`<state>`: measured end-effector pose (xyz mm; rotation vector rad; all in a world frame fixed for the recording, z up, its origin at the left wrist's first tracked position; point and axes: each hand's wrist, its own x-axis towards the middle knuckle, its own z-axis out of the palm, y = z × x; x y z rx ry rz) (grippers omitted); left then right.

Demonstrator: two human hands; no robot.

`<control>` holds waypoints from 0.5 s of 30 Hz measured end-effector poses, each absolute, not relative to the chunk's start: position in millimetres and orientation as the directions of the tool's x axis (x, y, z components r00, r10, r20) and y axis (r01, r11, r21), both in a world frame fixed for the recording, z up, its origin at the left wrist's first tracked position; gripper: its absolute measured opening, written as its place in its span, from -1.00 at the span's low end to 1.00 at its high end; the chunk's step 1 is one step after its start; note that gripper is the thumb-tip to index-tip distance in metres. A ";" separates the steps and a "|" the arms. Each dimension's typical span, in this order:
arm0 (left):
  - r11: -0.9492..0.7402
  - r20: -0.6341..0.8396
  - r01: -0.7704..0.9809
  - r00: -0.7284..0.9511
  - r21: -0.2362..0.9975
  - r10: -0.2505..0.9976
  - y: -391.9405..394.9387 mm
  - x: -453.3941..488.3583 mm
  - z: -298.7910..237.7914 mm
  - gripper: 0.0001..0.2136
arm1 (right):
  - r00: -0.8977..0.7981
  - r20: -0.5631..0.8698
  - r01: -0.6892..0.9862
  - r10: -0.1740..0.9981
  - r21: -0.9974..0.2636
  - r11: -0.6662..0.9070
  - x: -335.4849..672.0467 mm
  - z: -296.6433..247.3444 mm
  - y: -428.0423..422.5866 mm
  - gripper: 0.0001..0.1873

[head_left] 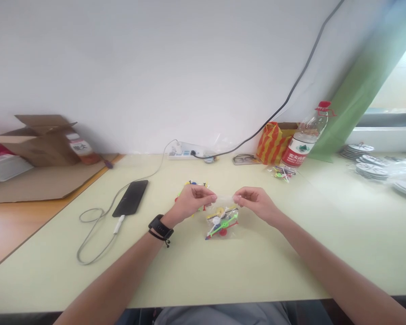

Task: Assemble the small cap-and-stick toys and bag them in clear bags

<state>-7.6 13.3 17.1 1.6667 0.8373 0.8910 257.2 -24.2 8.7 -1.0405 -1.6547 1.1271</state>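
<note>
Pinching a bag (225,201) at its top edge with both hands, over the middle of the worktop (291,253).

- left hand (192,198): fingers (210,197) clenched on the bag's upper left corner; black watch (160,226) on the wrist.
- right hand (253,201): fingers (238,197) clenched on the bag's upper right corner.
- bag: clear film, hanging between the two hands; inside, small plastic pieces (223,222) in green, yellow, red, white and blue. Lower end down at the worktop; touching or not, cannot tell.
- loose parts (191,183): coloured, on the worktop just behind the left hand, partly hidden by it.
- phone (131,197): black, flat on the worktop, left of the hands; cable (94,234) plugged in, looped towards the front.
- power strip (184,152): white, against the wall (155,67) behind the phone.
- glasses (244,158): by the wall, right of the power strip.
- pouch (271,143): striped orange and yellow, beside the glasses.
- bottle (304,140): clear, red cap and label, just right of the pouch; bits (281,172) at its foot.
- curtain (358,90): green, slanting down behind the bottle.
- box (43,140): cardboard, open, far left at the wall.
- discs (365,162): stacked, far right on the worktop.
</note>
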 end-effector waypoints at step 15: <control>-0.223 0.175 0.041 0.490 0.974 0.854 18.0 -12.9 15.7 -0.76 | -0.151 0.204 0.068 0.967 -0.974 0.216 255.9 6.1 -24.2 -0.64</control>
